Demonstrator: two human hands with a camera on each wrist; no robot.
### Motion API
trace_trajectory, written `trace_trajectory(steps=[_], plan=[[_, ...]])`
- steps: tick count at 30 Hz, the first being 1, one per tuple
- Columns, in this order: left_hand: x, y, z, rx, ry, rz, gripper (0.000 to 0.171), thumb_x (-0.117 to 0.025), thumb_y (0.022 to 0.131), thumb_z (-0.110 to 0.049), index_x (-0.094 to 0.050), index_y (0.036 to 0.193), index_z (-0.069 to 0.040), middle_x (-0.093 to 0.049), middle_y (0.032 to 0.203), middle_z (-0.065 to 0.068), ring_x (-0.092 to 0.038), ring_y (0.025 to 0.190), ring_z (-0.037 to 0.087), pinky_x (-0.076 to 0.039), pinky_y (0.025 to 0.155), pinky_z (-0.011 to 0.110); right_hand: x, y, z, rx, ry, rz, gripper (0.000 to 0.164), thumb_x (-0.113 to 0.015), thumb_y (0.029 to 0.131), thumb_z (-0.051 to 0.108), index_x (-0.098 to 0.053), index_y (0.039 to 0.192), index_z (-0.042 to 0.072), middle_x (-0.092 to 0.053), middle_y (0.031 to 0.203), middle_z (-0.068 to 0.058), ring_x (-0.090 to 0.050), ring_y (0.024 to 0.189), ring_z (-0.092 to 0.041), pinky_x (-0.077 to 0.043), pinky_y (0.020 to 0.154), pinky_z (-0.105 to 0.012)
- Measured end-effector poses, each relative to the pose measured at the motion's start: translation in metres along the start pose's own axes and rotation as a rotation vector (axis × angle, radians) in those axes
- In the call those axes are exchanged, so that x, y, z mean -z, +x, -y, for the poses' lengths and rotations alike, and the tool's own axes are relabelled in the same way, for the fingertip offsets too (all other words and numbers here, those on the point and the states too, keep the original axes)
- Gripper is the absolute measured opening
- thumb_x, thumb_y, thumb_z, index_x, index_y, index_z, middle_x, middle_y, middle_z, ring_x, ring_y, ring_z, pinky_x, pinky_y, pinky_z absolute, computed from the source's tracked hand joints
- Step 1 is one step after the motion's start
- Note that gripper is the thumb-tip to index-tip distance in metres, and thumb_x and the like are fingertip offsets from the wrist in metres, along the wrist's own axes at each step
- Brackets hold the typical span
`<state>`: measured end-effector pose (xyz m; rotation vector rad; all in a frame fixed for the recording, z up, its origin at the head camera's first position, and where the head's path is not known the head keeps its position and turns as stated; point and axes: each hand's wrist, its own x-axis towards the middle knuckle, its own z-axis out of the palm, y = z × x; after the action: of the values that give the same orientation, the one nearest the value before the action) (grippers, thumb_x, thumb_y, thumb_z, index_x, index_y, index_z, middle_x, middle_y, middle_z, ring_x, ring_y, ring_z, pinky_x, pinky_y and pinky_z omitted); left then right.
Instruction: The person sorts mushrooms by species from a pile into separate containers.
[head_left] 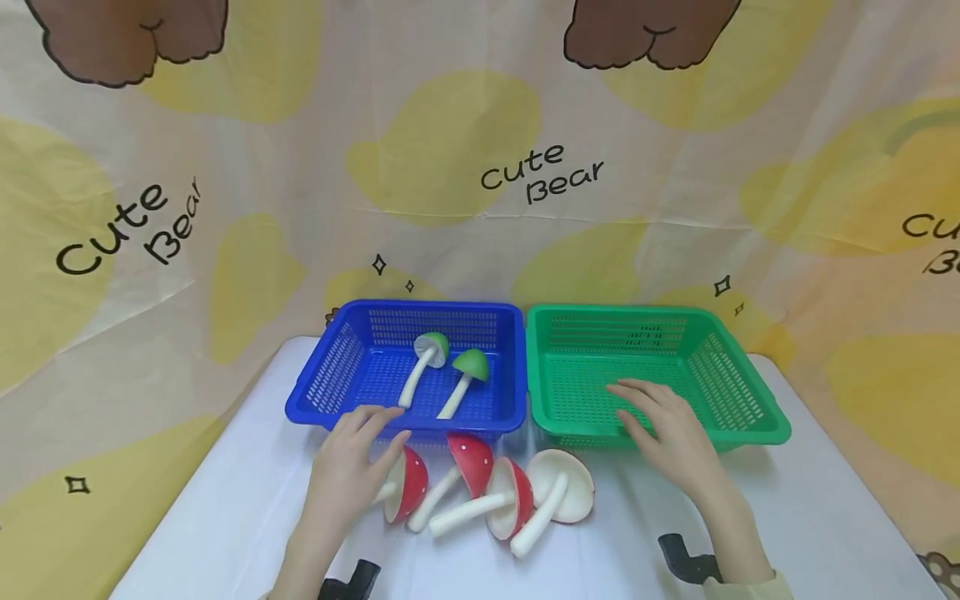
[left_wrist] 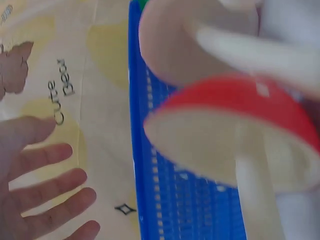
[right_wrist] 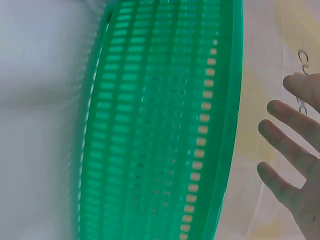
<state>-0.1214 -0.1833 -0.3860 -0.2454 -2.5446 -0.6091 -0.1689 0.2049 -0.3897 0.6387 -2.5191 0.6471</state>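
Note:
My left hand (head_left: 348, 462) hovers by the near left side of the blue basket (head_left: 307, 408), its fingers spread and holding nothing. Beside its thumb lies a red-capped toy mushroom (head_left: 412, 487). More red toy mushrooms lie to its right on the table: one with its cap up (head_left: 471, 462), one tipped sideways (head_left: 517, 500), and one showing its pale underside (head_left: 573, 487). Two green-capped toy mushrooms (head_left: 471, 367) rest inside the blue basket. My right hand (head_left: 667, 433), fingers apart and holding nothing, is over the near rim of the green basket (head_left: 765, 425).
The two baskets stand side by side at the back of the white table (head_left: 225, 500). Behind them hangs a patterned cloth (head_left: 450, 167) with bear prints. Black curved wrist mounts (head_left: 686, 562) show below both hands.

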Motion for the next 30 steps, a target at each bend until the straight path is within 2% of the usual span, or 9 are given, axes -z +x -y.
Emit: trace_trajectory(steps=[3,7,12,18,23,25,30], plan=[[-0.002,-0.002,-0.014,0.021,0.006,0.025,0.032,-0.076,0.082,-0.023,-0.069,0.112,-0.017,-0.067,0.106,0.002,-0.063,0.098,0.023,-0.055,0.08,0.042,0.004,-0.009,-0.005,-0.033,0.015,-0.014,0.039,-0.068,0.087,0.007,-0.061,0.125,0.013,-0.062,0.125,-0.012,-0.054,0.116,-0.033,-0.04,0.095,-0.059],[-0.009,-0.003,-0.03,-0.006,0.03,0.037,0.031,-0.077,0.081,-0.023,-0.07,0.11,-0.018,-0.067,0.102,-0.001,-0.062,0.093,0.019,-0.054,0.076,0.038,0.008,-0.018,-0.012,-0.05,0.024,-0.048,0.04,-0.069,0.086,0.006,-0.062,0.125,0.013,-0.062,0.125,-0.011,-0.053,0.116,-0.033,-0.04,0.095,-0.057],[-0.019,-0.005,-0.046,-0.084,0.022,0.023,0.03,-0.078,0.079,-0.023,-0.071,0.108,-0.019,-0.068,0.098,-0.005,-0.06,0.087,0.014,-0.052,0.071,0.032,0.014,-0.029,-0.021,-0.067,0.035,-0.105,0.04,-0.07,0.083,0.002,-0.063,0.122,0.009,-0.062,0.123,-0.014,-0.053,0.115,-0.035,-0.04,0.094,-0.056],[-0.03,-0.006,-0.065,-0.141,0.021,0.075,0.029,-0.077,0.08,-0.029,-0.07,0.107,-0.021,-0.067,0.096,-0.008,-0.06,0.089,0.011,-0.05,0.07,0.032,0.021,-0.04,-0.028,-0.057,-0.018,-0.159,0.045,-0.073,0.077,-0.002,-0.064,0.12,0.007,-0.064,0.12,-0.015,-0.055,0.11,-0.035,-0.041,0.091,-0.051],[-0.04,-0.007,-0.08,-0.215,0.003,0.096,0.026,-0.076,0.08,-0.029,-0.071,0.105,-0.02,-0.067,0.092,-0.008,-0.059,0.085,0.01,-0.049,0.07,0.027,0.026,-0.047,-0.034,-0.043,-0.058,-0.176,0.047,-0.076,0.074,-0.001,-0.065,0.119,0.007,-0.065,0.118,-0.015,-0.057,0.108,-0.035,-0.041,0.09,-0.046],[-0.044,-0.008,-0.085,-0.236,-0.02,0.119,0.025,-0.075,0.081,-0.028,-0.071,0.104,-0.019,-0.067,0.092,-0.008,-0.058,0.084,0.009,-0.05,0.072,0.024,0.027,-0.05,-0.036,-0.055,-0.056,-0.174,0.046,-0.076,0.075,0.001,-0.065,0.119,0.008,-0.065,0.118,-0.014,-0.057,0.108,-0.035,-0.041,0.09,-0.047],[-0.056,-0.012,-0.099,-0.273,-0.051,0.195,0.024,-0.072,0.083,-0.029,-0.071,0.105,-0.019,-0.067,0.095,-0.008,-0.059,0.087,0.008,-0.052,0.076,0.024,0.031,-0.057,-0.042,-0.083,-0.054,-0.182,0.044,-0.077,0.076,0.004,-0.066,0.119,0.009,-0.065,0.119,-0.015,-0.056,0.108,-0.036,-0.04,0.092,-0.052]])
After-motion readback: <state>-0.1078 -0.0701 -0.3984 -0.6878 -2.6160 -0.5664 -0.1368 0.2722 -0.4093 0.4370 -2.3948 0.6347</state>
